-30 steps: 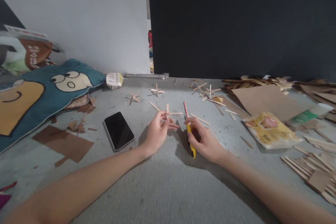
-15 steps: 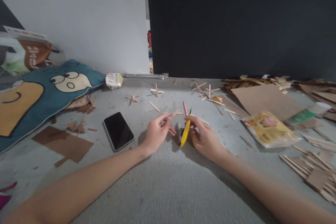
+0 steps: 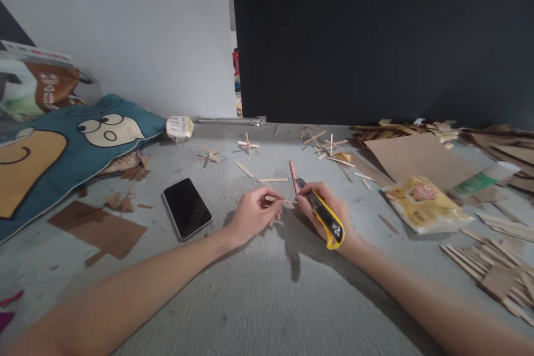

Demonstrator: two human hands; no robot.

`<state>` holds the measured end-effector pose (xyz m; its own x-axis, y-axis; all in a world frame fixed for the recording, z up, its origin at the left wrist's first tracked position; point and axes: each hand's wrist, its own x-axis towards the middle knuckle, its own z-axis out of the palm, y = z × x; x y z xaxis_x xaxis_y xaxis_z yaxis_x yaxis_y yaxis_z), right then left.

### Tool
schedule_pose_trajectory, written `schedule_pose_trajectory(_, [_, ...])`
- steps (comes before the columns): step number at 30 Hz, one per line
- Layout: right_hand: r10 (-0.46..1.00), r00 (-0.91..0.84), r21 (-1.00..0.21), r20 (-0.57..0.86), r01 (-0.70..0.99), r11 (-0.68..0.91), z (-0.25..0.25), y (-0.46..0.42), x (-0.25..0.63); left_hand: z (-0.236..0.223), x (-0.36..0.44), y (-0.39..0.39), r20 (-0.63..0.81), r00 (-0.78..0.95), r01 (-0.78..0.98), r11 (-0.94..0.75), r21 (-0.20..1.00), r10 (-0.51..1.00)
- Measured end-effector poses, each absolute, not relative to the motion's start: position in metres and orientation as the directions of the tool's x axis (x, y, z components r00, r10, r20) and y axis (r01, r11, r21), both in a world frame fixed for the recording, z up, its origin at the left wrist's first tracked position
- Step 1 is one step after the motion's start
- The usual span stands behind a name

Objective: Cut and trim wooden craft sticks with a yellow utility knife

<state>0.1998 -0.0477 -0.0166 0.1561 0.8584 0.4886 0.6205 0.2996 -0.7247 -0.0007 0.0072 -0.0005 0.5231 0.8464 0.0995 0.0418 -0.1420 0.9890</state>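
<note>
My left hand (image 3: 255, 210) is closed in a pinch on a small wooden stick piece (image 3: 271, 198), whose far end is blurred between the two hands. In my right hand (image 3: 339, 210) is a yellow and black utility knife (image 3: 327, 217), held with its front end towards the left fingertips. Just beyond the hands, a pink patterned stick-like item (image 3: 292, 171) lies on the table; its near end is hidden by the knife. A flat wooden stick (image 3: 273, 180) rests behind my left hand, and another wooden stick (image 3: 244, 169) lies farther left.
Crossed-stick pieces (image 3: 248, 144) stand towards the back. A phone (image 3: 187, 208) and brown cardboard (image 3: 100, 228) lie left, by a blue cushion (image 3: 75, 150). On the right are a yellow packet (image 3: 426, 206), a green-and-white tube (image 3: 479, 182) and piled wooden strips (image 3: 471, 267).
The utility knife has turned in my right hand, from upright to lying back across the palm. My left fingers have lowered slightly towards me, bringing the stick piece nearer the knife.
</note>
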Motion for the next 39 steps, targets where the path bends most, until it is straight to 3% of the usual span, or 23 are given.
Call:
schedule_pose_trajectory(3, [0.875,0.089,-0.749,0.475,0.563,0.349,-0.016,-0.046,0.199,-0.001,-0.001,0.009,0.114,0.547,-0.022,-0.121,0.992,0.830])
schedule_pose_trajectory(10, [0.922,0.075,-0.913,0.379,0.195,0.359,-0.008,-0.050,0.190,-0.001,0.004,0.008,0.123,0.627,-0.167,-0.022,0.986,0.769])
schedule_pose_trajectory(16, [0.933,0.091,-0.935,0.349,0.096,0.340,-0.008,-0.051,0.185,0.002,0.004,0.007,0.146,0.609,-0.196,-0.030,0.980,0.780])
schedule_pose_trajectory(22, [0.926,0.079,-0.916,0.368,0.203,0.347,-0.005,-0.057,0.188,0.000,0.001,0.011,0.187,0.537,-0.192,-0.096,0.977,0.823])
schedule_pose_trajectory(30, [0.825,0.208,-0.821,0.525,0.378,0.427,-0.005,-0.068,0.193,0.000,0.003,0.009,0.043,0.586,-0.157,0.061,0.986,0.809])
schedule_pose_trajectory(36, [0.753,0.116,-0.731,0.648,0.372,0.571,-0.020,-0.069,0.188,-0.006,0.003,0.011,0.127,0.523,-0.035,-0.128,0.991,0.843])
schedule_pose_trajectory(39, [0.750,0.098,-0.709,0.655,0.425,0.563,-0.023,-0.068,0.187,-0.005,0.003,0.011,0.113,0.530,0.016,-0.143,0.990,0.840])
